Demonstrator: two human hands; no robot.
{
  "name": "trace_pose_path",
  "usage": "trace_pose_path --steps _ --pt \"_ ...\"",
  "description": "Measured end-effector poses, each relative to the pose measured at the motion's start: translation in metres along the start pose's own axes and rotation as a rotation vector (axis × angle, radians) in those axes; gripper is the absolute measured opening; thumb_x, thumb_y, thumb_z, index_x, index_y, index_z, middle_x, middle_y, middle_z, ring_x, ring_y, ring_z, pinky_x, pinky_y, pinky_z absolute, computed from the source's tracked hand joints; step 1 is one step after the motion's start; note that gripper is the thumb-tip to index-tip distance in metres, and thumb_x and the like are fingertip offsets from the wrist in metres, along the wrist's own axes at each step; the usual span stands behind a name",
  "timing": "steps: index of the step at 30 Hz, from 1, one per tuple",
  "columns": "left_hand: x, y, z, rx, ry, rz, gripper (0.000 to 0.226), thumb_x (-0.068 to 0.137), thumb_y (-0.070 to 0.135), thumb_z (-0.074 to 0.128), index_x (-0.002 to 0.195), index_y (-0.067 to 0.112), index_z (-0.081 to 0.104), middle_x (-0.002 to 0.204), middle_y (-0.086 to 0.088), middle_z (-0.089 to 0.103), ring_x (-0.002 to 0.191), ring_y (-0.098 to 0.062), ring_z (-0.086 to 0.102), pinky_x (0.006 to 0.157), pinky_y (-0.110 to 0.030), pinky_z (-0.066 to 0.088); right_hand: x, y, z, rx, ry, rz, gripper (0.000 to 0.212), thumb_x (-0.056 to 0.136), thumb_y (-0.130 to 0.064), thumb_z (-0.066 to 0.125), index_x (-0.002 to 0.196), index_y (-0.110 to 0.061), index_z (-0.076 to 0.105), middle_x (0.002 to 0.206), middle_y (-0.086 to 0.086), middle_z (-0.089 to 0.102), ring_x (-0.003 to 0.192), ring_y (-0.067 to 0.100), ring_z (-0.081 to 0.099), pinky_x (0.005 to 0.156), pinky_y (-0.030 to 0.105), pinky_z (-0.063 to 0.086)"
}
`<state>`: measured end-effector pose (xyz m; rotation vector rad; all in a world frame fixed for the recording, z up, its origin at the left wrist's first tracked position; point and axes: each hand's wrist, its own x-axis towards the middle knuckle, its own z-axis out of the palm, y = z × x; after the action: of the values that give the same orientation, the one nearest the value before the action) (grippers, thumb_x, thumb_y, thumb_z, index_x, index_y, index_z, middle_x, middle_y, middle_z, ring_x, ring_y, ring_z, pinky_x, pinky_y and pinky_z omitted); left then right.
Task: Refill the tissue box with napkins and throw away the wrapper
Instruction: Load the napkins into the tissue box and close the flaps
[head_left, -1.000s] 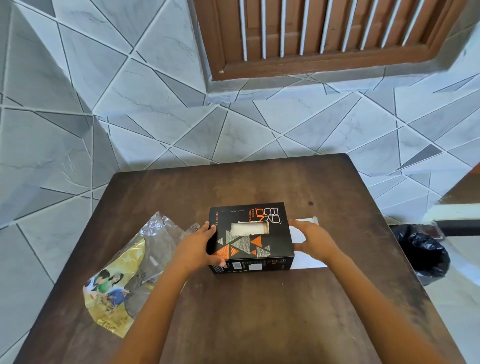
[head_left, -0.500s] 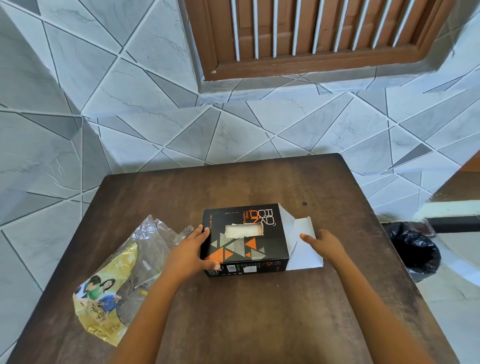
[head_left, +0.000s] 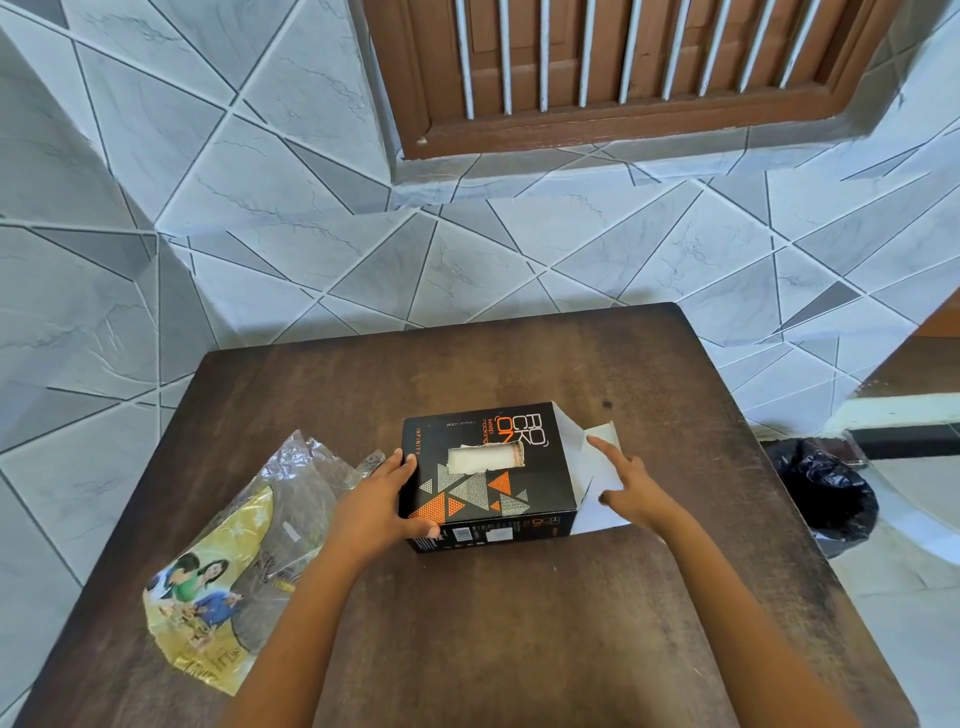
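A black tissue box (head_left: 488, 499) with orange and grey triangles lies flat in the middle of the brown table (head_left: 519, 623). White napkins (head_left: 483, 458) show through the slot in its top. Its white end flap (head_left: 597, 483) hangs open on the right side. My left hand (head_left: 379, 506) grips the box's left end. My right hand (head_left: 631, 491) rests on the open flap with fingers spread, holding nothing. The empty wrapper (head_left: 244, 551), clear plastic with a yellow printed panel, lies crumpled on the table left of the box.
A bin lined with a black bag (head_left: 826, 488) stands on the floor just past the table's right edge. A tiled wall (head_left: 311, 234) runs behind the table, with a brown barred window (head_left: 623, 67) above.
My right hand has come off the box's right end, and the white flap has swung open under it. The left hand stays on the box's left end.
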<state>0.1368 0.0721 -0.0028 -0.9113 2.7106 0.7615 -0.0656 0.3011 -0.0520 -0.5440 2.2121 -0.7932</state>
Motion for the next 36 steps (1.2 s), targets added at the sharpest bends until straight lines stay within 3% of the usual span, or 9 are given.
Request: trace_pose_path --steps 6,9,11,13,15,18,25,31,36 --pt "0.002 0.002 0.003 0.009 0.016 0.003 0.097 0.072 0.039 0.076 0.147 0.020 0.018 0.158 0.003 0.012 0.144 -0.017 0.021 0.115 -0.039 0.029 0.007 -0.007 0.007 -0.075 0.061 -0.049 0.059 0.088 -0.025 0.058 0.137 -0.039 0.030 0.155 0.012 -0.007 0.140 0.043 0.010 0.113 0.053 0.019" --pt "0.002 0.002 0.004 0.006 0.015 -0.002 0.098 0.071 0.039 0.076 0.148 0.020 0.019 0.158 0.002 0.012 0.143 -0.018 0.024 0.115 -0.041 0.031 0.005 -0.014 0.005 0.078 0.192 -0.150 0.047 0.088 -0.015 0.057 0.131 -0.027 0.043 0.150 0.013 0.018 0.137 0.034 0.025 0.107 0.037 0.029" --pt "0.002 0.001 0.004 -0.011 0.008 -0.005 0.098 0.071 0.039 0.076 0.148 0.020 0.018 0.158 0.002 0.012 0.142 -0.019 0.027 0.114 -0.042 0.032 0.000 -0.020 0.003 0.267 0.272 -0.186 0.052 0.089 -0.013 0.055 0.136 -0.022 0.035 0.139 0.008 0.040 0.129 0.023 0.039 0.101 0.030 0.032" --pt "0.001 0.000 0.004 -0.022 0.005 0.001 0.099 0.070 0.039 0.077 0.148 0.020 0.018 0.159 0.002 0.011 0.142 -0.019 0.027 0.114 -0.042 0.032 -0.004 -0.025 0.002 0.440 0.303 -0.134 0.059 0.092 -0.022 0.051 0.143 -0.021 0.021 0.127 0.010 0.054 0.121 0.023 0.048 0.103 0.037 0.035" --pt "0.002 -0.001 0.004 -0.027 0.003 0.009 0.100 0.070 0.039 0.077 0.148 0.019 0.018 0.159 0.002 0.011 0.143 -0.019 0.025 0.115 -0.042 0.030 -0.003 -0.027 0.002 0.459 0.363 -0.084 0.054 0.093 -0.026 0.048 0.142 -0.021 0.026 0.116 0.018 0.063 0.114 0.031 0.055 0.100 0.043 0.040" --pt "0.002 -0.003 0.004 -0.032 0.007 0.009 0.100 0.070 0.039 0.077 0.148 0.020 0.017 0.159 0.002 0.010 0.142 -0.019 0.027 0.115 -0.042 0.031 0.003 -0.029 0.003 0.430 0.349 -0.053 0.031 0.089 -0.015 0.056 0.120 -0.016 0.057 0.114 0.014 0.066 0.106 0.027 0.062 0.096 0.042 0.048" --pt "0.002 -0.003 0.005 -0.040 0.011 0.008 0.100 0.070 0.038 0.077 0.148 0.021 0.017 0.158 0.002 0.011 0.141 -0.019 0.029 0.114 -0.043 0.031 0.010 -0.033 0.011 0.567 0.418 -0.021 0.024 0.082 -0.006 0.063 0.105 -0.006 0.068 0.096 0.009 0.070 0.085 0.016 0.061 0.072 0.021 0.048" --pt "0.002 -0.002 0.006 -0.040 0.009 0.002 0.099 0.071 0.037 0.077 0.148 0.021 0.017 0.159 0.003 0.011 0.140 -0.018 0.032 0.112 -0.042 0.035 0.011 -0.041 0.015 0.460 0.493 0.008 0.021 0.080 -0.009 0.064 0.100 -0.011 0.071 0.099 0.009 0.073 0.084 0.015 0.064 0.085 0.031 0.052" --pt "0.003 -0.002 0.005 -0.046 0.015 0.001 0.100 0.069 0.036 0.079 0.147 0.020 0.019 0.158 0.001 0.013 0.138 -0.019 0.034 0.111 -0.042 0.036 0.002 -0.054 0.028 0.406 0.470 -0.027 0.027 0.088 -0.011 0.053 0.113 -0.011 0.065 0.111 0.011 0.069 0.097 0.020 0.063 0.091 0.034 0.049"
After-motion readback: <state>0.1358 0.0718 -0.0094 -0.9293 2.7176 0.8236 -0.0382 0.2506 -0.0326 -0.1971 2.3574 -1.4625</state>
